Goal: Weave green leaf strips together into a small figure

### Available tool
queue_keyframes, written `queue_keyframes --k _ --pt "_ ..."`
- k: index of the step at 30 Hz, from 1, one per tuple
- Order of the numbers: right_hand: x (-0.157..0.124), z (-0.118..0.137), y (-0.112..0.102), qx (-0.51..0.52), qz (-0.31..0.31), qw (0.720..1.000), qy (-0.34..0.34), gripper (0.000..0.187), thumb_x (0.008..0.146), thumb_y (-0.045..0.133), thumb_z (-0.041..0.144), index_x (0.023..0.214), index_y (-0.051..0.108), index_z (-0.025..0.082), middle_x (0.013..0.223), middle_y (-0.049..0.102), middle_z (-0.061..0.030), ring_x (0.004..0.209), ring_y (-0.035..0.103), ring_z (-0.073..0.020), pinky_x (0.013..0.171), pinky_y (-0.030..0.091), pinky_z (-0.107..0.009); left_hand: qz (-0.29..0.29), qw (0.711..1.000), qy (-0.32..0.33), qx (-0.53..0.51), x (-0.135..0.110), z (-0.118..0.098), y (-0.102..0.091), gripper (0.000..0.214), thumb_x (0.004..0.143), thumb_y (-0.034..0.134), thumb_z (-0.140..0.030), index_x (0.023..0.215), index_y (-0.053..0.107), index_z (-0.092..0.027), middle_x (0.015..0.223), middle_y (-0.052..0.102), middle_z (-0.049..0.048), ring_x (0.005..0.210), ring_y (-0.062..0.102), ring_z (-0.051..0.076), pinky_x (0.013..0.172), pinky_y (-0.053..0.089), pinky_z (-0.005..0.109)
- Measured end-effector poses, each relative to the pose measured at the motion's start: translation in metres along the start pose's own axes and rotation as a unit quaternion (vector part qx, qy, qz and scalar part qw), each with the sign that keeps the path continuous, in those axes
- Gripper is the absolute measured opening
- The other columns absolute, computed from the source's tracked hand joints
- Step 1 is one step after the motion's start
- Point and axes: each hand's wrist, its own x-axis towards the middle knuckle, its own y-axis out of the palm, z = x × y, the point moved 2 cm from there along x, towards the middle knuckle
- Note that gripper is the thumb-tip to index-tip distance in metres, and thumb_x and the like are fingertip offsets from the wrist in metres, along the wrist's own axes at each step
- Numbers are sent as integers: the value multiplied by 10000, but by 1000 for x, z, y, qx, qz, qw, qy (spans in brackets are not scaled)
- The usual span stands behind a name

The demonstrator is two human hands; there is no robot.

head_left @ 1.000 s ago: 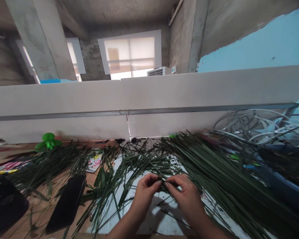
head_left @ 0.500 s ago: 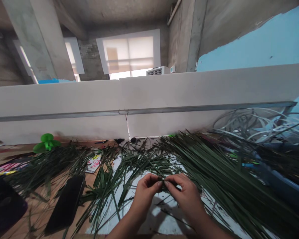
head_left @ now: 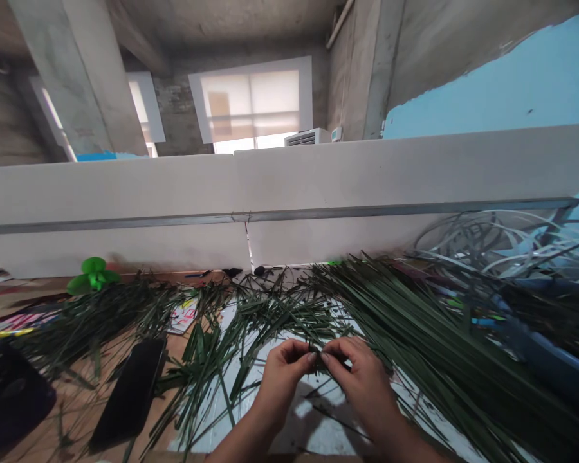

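My left hand (head_left: 284,373) and my right hand (head_left: 359,370) meet fingertip to fingertip at the lower middle of the head view. Both pinch a small dark green leaf piece (head_left: 317,354), mostly covered by the fingers; its exact shape cannot be made out. Beneath them lies a white board (head_left: 313,431) strewn with thin leaf scraps. Cut green leaf strips (head_left: 265,318) pile up just beyond the hands. To the right, a thick bundle of long green leaves (head_left: 415,321) stretches from the back of the table toward the front right corner.
A black phone (head_left: 128,399) lies left on the brown tabletop, beside a dark object (head_left: 12,395). Farther back are a green propeller-shaped item (head_left: 92,276) and more strips. A blue basin (head_left: 560,360) and white coiled strips (head_left: 492,241) occupy the right. A white partition (head_left: 318,180) closes off the back.
Both hands keep their pinch at nearly the same spot, the fingertips shifting only slightly. The whole view has moved a little.
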Motion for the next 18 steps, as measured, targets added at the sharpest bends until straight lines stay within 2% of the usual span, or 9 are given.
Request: queue_keyframes --k 18 --pt "-1 -2 1 6 12 1000 4 168 869 594 307 746 680 230 781 684 -38 809 610 -246 730 443 -337 18 999 -7 30 0 -2 0 349 546 926 -396 686 732 -141 599 655 3 581 546 116 592 420 229"
